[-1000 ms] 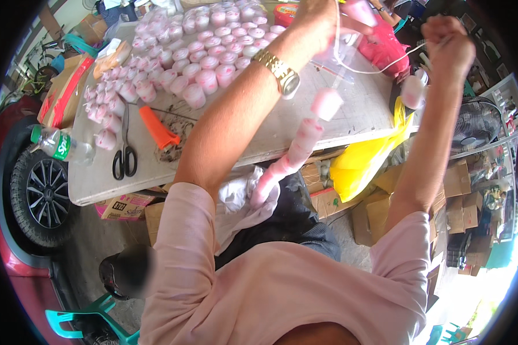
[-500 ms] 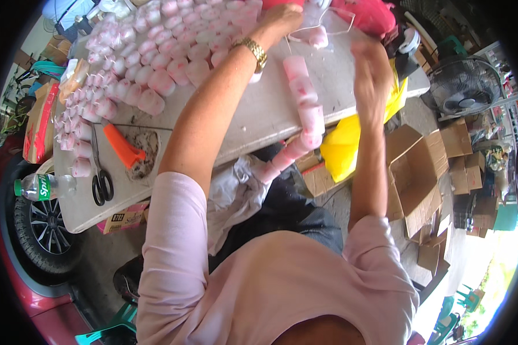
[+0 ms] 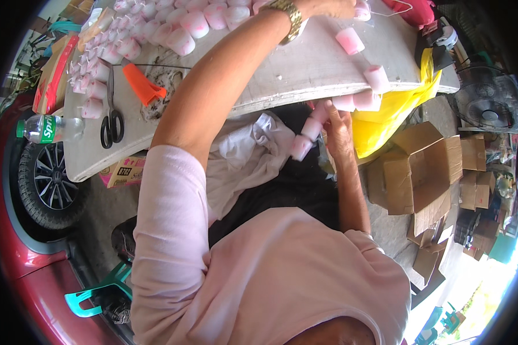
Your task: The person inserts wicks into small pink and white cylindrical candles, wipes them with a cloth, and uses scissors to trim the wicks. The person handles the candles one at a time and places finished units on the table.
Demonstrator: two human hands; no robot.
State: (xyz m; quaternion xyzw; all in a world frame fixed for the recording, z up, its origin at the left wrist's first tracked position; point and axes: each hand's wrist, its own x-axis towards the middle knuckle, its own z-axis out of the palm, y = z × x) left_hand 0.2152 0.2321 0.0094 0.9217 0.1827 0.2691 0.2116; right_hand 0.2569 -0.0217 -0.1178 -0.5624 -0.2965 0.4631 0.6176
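"Pink-and-white cylinders [image 3: 377,79] make a crooked row, from the top of the counter [image 3: 305,63] down past its near edge. How far along does that look?"

"Partway, I'd judge. About seven are lined up, while a crowd of similar cylinders [image 3: 181,41] stands outside the row, on the counter's left half. Whether any cord runs through those, I can't tell."

"And the hands?"

"Well apart. The left hand [image 3: 335,7] is over the counter's far side, just beside another cylinder [image 3: 362,10]; I can't tell if it grips that. Just past the counter's near edge, the right hand [image 3: 339,129] has its thumb against the row, but its grip is unclear."

"Any cord showing?"

"A white cord [image 3: 390,15] loops at the counter's far right; its ends aren't clear."
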